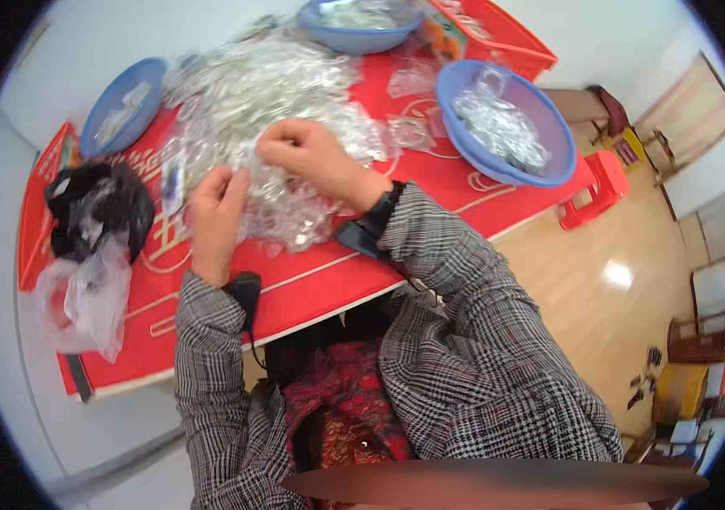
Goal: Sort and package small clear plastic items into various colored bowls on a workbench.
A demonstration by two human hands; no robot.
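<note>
My left hand (216, 223) is raised over the near side of a heap of small clear, shiny plastic pieces (269, 85), its thumb and fingertips pinched together. Close to its right, my right hand (316, 160) is closed too, fingers curled and thumb pressed in. Whatever sits between the fingertips is too small and blurred to name; it looks clear against the heap. The heap spreads over a red cloth-covered table (311, 285), reaching from under my hands to the far side.
Blue basins stand at the left (155, 85), far side (362, 38) and right (560, 136), holding similar pieces. Red crates (507, 38) (33, 229) flank the table. A black plastic bag (129, 200) and white bag (107, 297) lie left. A red stool (607, 183) stands right.
</note>
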